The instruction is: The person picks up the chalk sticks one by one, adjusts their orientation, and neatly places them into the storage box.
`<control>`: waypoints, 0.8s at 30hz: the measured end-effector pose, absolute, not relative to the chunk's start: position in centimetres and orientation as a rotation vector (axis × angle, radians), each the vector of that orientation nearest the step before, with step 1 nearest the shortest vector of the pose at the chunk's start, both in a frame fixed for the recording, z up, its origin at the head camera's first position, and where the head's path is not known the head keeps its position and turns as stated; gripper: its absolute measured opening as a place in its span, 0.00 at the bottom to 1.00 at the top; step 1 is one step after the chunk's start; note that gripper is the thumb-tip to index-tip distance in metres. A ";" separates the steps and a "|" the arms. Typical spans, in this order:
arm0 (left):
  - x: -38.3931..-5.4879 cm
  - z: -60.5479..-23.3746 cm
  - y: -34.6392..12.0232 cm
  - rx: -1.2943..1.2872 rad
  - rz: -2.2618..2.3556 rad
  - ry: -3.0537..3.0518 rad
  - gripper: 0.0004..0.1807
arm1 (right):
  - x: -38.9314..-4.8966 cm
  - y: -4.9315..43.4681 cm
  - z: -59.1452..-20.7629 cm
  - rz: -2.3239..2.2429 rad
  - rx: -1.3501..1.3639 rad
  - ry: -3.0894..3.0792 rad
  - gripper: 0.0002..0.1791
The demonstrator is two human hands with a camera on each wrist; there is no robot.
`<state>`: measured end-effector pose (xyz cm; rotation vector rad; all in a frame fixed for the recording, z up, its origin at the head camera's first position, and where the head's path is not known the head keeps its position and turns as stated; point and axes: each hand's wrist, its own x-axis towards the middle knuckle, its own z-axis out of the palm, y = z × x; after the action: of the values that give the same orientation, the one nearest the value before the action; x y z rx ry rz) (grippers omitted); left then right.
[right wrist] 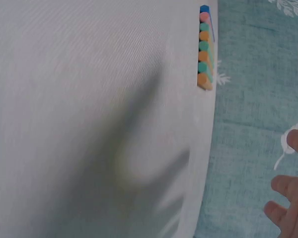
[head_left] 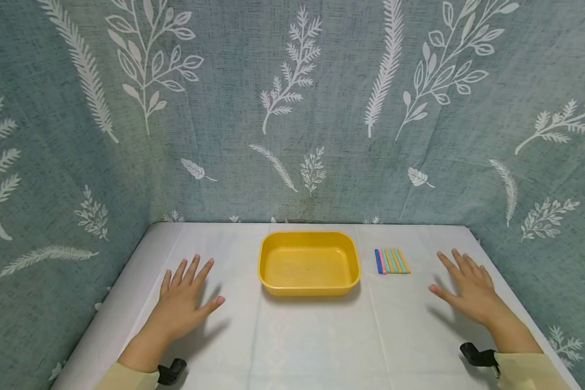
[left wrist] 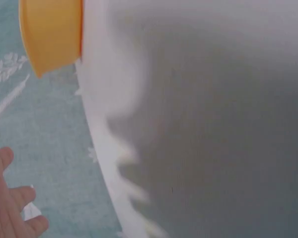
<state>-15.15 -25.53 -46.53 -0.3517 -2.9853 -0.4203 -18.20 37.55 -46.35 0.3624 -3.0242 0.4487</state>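
Observation:
A yellow rectangular tub with rounded corners stands on the white table, and its inside is bare. To its right lie several thin coloured sticks, side by side in a row of blue, pink, green and orange; they look like chalks. My left hand, fingers spread, is over the table left of the tub, touching nothing I can see. Beyond the sticks, on the right, my right hand is likewise spread and holds nothing. The left wrist view shows part of the tub; the right wrist view shows the sticks' blunt ends.
A white cloth covers the table. Blue-green curtains with white leaf prints rise along the back and both sides. A black device is at my left wrist, another at my right.

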 end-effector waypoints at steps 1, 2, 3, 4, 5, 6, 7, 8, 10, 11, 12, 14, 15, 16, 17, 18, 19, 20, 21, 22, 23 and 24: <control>-15.2 -46.6 -25.4 -0.352 -0.433 -2.987 0.47 | -18.3 37.4 -46.4 0.467 0.364 -3.020 0.49; -15.2 -46.6 -25.2 -0.355 -0.442 -2.987 0.47 | -18.3 37.4 -46.4 0.486 0.369 -3.013 0.49; -15.3 -46.7 -25.1 -0.357 -0.451 -2.987 0.47 | -18.4 37.3 -46.5 0.505 0.374 -3.009 0.48; -15.3 -46.7 -24.9 -0.360 -0.459 -2.987 0.47 | -18.5 37.2 -46.5 0.521 0.378 -3.003 0.48; -15.4 -46.7 -24.8 -0.363 -0.467 -2.984 0.47 | -18.6 37.1 -46.5 0.531 0.382 -2.997 0.47; -15.4 -46.7 -24.6 -0.367 -0.468 -2.978 0.47 | -18.6 37.0 -46.5 0.536 0.386 -2.987 0.47; -15.5 -46.6 -24.4 -0.371 -0.476 -2.971 0.47 | -18.7 36.8 -46.5 0.546 0.390 -2.979 0.46; -15.6 -46.6 -24.3 -0.376 -0.482 -2.964 0.47 | -18.8 36.7 -46.5 0.554 0.391 -2.968 0.46; -15.8 -46.6 -23.9 -0.386 -0.511 -2.950 0.46 | -19.0 36.5 -46.4 0.573 0.392 -2.957 0.44; -15.9 -46.6 -23.7 -0.392 -0.530 -2.944 0.46 | -19.1 36.3 -46.4 0.584 0.390 -2.955 0.44; -16.0 -46.6 -23.5 -0.399 -0.557 -2.936 0.46 | -19.2 36.2 -46.4 0.599 0.388 -2.953 0.43; -16.1 -46.6 -23.1 -0.415 -0.624 -2.917 0.45 | -19.3 35.9 -46.3 0.630 0.384 -2.958 0.43; -16.2 -46.7 -22.9 -0.421 -0.656 -2.909 0.45 | -19.4 35.8 -46.3 0.644 0.383 -2.960 0.42; -16.3 -46.7 -22.7 -0.426 -0.689 -2.901 0.44 | -19.5 35.7 -46.2 0.656 0.379 -2.963 0.42; -16.3 -46.7 -22.5 -0.430 -0.711 -2.896 0.44 | -19.6 35.5 -46.2 0.668 0.379 -2.961 0.42; -16.4 -46.8 -22.2 -0.433 -0.738 -2.889 0.44 | -19.7 35.4 -46.2 0.682 0.380 -2.961 0.42; -16.4 -46.9 -22.0 -0.433 -0.762 -2.887 0.43 | -19.7 35.3 -46.2 0.694 0.377 -2.964 0.42; -16.5 -47.0 -21.8 -0.433 -0.783 -2.887 0.43 | -19.8 35.2 -46.2 0.702 0.374 -2.966 0.41; -16.6 -47.0 -21.5 -0.435 -0.808 -2.888 0.43 | -19.9 35.1 -46.2 0.707 0.370 -2.968 0.41; -16.7 -47.1 -21.3 -0.436 -0.831 -2.887 0.43 | -20.1 35.0 -46.2 0.712 0.365 -2.969 0.41; -16.8 -47.1 -21.1 -0.437 -0.854 -2.887 0.43 | -20.2 34.9 -46.2 0.719 0.358 -2.970 0.41; -16.9 -47.2 -20.9 -0.441 -0.877 -2.883 0.43 | -20.3 34.9 -46.2 0.726 0.351 -2.972 0.41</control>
<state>-16.88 -20.87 -47.20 -0.4408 -2.8831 -0.8770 -20.30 34.87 -46.23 0.3512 -2.9716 0.7262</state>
